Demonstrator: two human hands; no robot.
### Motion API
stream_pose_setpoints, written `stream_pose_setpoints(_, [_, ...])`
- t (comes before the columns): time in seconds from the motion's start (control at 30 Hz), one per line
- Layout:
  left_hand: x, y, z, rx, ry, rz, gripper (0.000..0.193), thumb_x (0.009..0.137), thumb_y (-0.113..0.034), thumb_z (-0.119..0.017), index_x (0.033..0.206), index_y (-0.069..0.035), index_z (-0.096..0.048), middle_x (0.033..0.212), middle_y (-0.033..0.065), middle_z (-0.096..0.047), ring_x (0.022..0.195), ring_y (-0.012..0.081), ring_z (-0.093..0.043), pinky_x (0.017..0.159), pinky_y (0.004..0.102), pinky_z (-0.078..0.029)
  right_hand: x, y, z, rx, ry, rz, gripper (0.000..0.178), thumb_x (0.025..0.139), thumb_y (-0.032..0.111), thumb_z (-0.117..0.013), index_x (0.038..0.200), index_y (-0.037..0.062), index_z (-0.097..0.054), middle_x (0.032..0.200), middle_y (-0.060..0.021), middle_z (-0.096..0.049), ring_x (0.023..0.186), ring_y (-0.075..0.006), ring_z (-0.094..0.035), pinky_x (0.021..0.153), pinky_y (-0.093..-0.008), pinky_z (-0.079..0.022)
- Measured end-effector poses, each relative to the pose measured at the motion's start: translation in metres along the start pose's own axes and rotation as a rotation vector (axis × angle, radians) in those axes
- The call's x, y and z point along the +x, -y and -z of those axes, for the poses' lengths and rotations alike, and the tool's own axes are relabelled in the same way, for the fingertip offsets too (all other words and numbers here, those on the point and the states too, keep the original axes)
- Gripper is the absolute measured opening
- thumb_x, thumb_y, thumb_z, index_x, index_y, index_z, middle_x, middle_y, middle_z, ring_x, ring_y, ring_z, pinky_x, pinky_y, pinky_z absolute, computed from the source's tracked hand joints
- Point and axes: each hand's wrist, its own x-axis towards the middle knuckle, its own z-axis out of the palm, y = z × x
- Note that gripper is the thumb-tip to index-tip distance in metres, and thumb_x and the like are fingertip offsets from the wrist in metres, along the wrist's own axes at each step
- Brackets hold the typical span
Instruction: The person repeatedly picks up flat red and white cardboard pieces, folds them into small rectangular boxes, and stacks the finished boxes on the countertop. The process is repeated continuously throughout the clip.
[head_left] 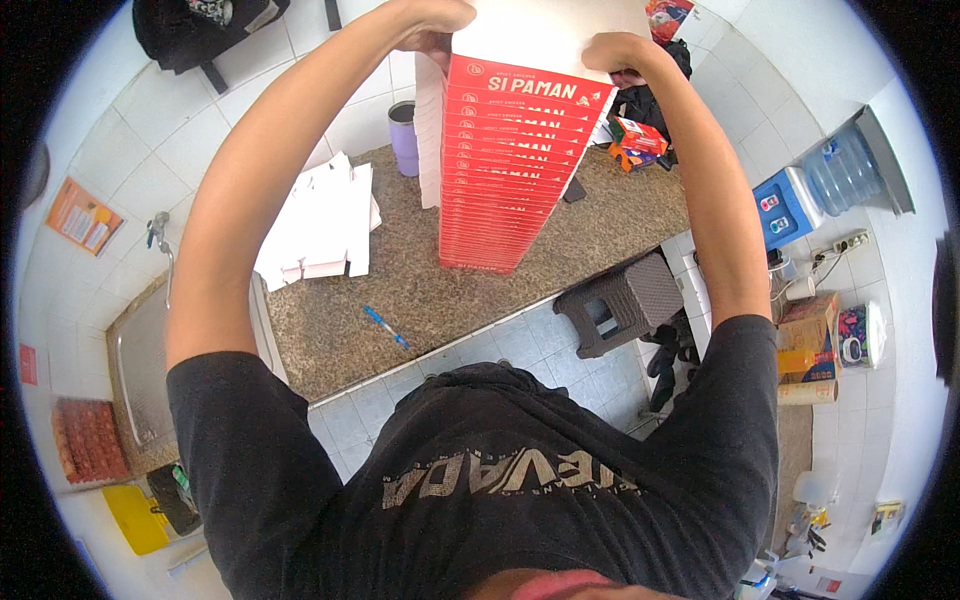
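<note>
A tall stack of red cardboard boxes (490,215) with white lettering stands on the speckled stone counter (330,335). At its top is a red box (525,85) with a pale, plain upper face. My left hand (438,25) is closed round the left edge of this top box, its fingers partly hidden. Gripping the opposite edge is my right hand (615,58), with its fingers curled underneath. White flaps (430,130) stick out along the stack's left side. Left of the stack lies a loose pile of white cardboard pieces (318,225).
A purple tumbler (403,140) stands behind the pile. A blue pen (385,327) lies near the counter's front edge. Small orange and red packets (637,140) sit at the back right. A dark stool (620,303) is on the floor; a sink (145,365) is at left.
</note>
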Motion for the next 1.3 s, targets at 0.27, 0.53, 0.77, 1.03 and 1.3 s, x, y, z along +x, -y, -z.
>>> stream_pose_setpoints(0.27, [0.033,0.015,-0.001,0.590,-0.149,-0.040,0.020,0.080,-0.012,-0.069,0.085,0.006,-0.073,0.084,0.0208,-0.074,0.067,0.0217,-0.072,0.057,0.0359,-0.056,-0.002,0.002,-0.010,0.068,0.077,-0.129,0.029,0.090,0.021,-0.051,0.070,0.0040,-0.065,0.063,-0.0147,-0.066,0.044,-0.0168,-0.063,0.035,-0.0273,-0.040])
stream_pose_setpoints(0.53, [0.021,0.008,-0.022,0.780,-0.228,0.123,0.012,0.072,-0.007,-0.071,0.074,0.005,-0.075,0.078,0.0216,-0.074,0.068,0.0325,-0.074,0.065,0.0437,-0.058,-0.027,-0.002,-0.018,0.160,0.007,0.070,0.034,0.092,0.018,-0.048,0.091,-0.0075,-0.071,0.082,-0.0214,-0.075,0.064,-0.0226,-0.076,0.047,-0.0332,-0.055])
stream_pose_setpoints(0.77, [0.034,0.030,-0.019,1.090,-0.259,-0.089,0.010,0.067,-0.006,-0.075,0.069,0.003,-0.074,0.077,0.0235,-0.072,0.068,0.0359,-0.072,0.065,0.0447,-0.057,-0.024,-0.007,-0.033,0.285,-0.099,0.084,0.035,0.092,0.016,-0.048,0.087,-0.0120,-0.068,0.081,-0.0271,-0.073,0.067,-0.0290,-0.077,0.053,-0.0386,-0.059])
stream_pose_setpoints(1.03, [0.033,0.042,-0.018,1.241,-0.300,-0.199,0.019,0.077,-0.011,-0.067,0.071,0.005,-0.074,0.076,0.0268,-0.071,0.067,0.0335,-0.073,0.065,0.0439,-0.058,-0.012,-0.018,-0.042,0.351,-0.119,0.064,0.041,0.096,0.027,-0.046,0.097,-0.0085,-0.067,0.078,-0.0214,-0.072,0.059,-0.0252,-0.073,0.049,-0.0341,-0.056])
stream_pose_setpoints(1.3, [-0.013,0.028,-0.023,0.154,-0.363,0.006,0.059,0.106,-0.037,-0.038,0.097,0.012,-0.070,0.085,0.0244,-0.074,0.067,0.0311,-0.073,0.060,0.0416,-0.059,-0.039,-0.026,-0.027,0.516,-0.117,0.144,0.055,0.101,0.046,-0.043,0.101,-0.0040,-0.066,0.073,-0.0129,-0.073,0.047,-0.0129,-0.066,0.036,-0.0207,-0.039])
